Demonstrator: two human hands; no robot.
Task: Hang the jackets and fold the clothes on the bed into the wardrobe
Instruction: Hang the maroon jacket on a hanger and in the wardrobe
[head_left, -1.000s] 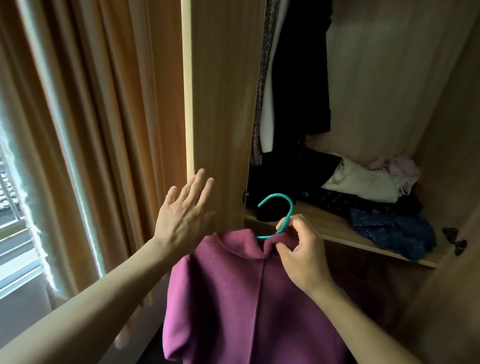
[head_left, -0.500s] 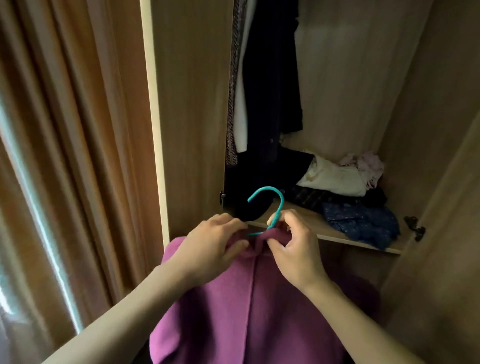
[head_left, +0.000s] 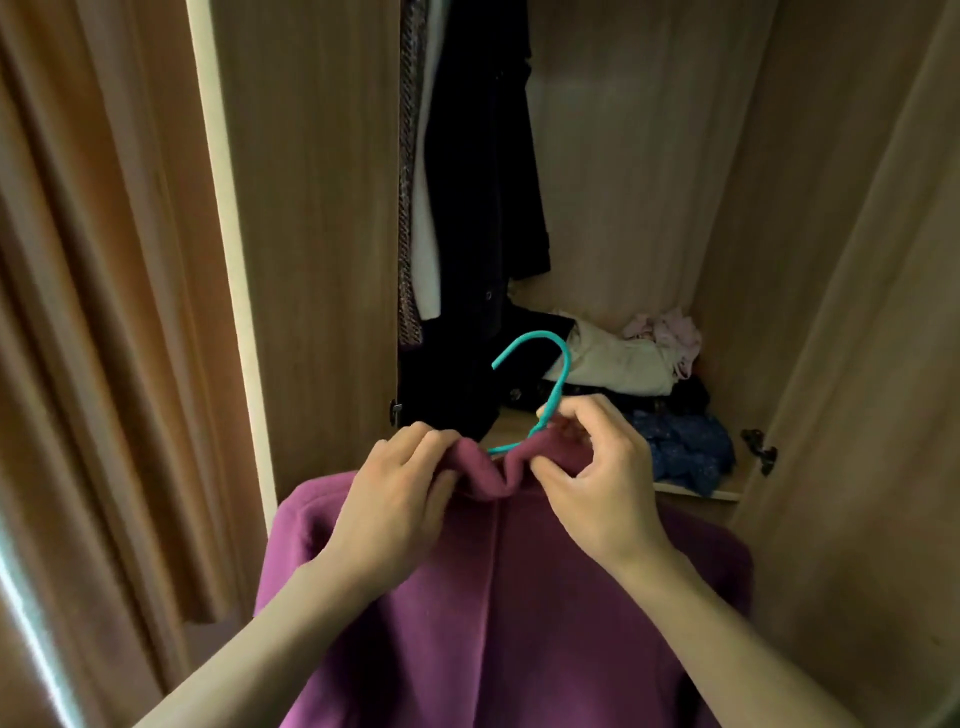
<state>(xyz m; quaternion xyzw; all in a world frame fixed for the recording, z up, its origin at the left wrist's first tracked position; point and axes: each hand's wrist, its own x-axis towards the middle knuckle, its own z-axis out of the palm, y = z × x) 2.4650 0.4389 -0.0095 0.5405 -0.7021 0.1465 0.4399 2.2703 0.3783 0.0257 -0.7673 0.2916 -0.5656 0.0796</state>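
- Head view: open wardrobe (head_left: 649, 156), light wood-grain panels, fills the far side. Its left door (head_left: 311, 208) stands swung out, beside a pleated tan curtain (head_left: 104, 312) at far left.
- Left of the interior: dark coat (head_left: 483, 182), white garment (head_left: 428, 234) and patterned woven strip (head_left: 408, 208) hang packed together, reaching down to the shelf (head_left: 696, 491).
- Shelf holds a loose pile: cream fabric (head_left: 618, 358), crumpled pink piece (head_left: 665, 332) behind it, blue speckled cloth (head_left: 685, 452) at the near right edge.
- Dark metal hinge (head_left: 761, 449) just right of the shelf end.
- Purple jacket (head_left: 493, 623) near centre, in front of the wardrobe and outside it. Thick felt-like cloth, centre seam, collar bunched.
- Teal hanger (head_left: 550, 364): thin round rod. Only the hook and neck show, in front of the pile; the rest is hidden in the jacket.
- Left hand (head_left: 395, 499) grips the collar's left side, fingers curled over the fold.
- Right hand (head_left: 597, 483) pinches the collar at the hanger neck.
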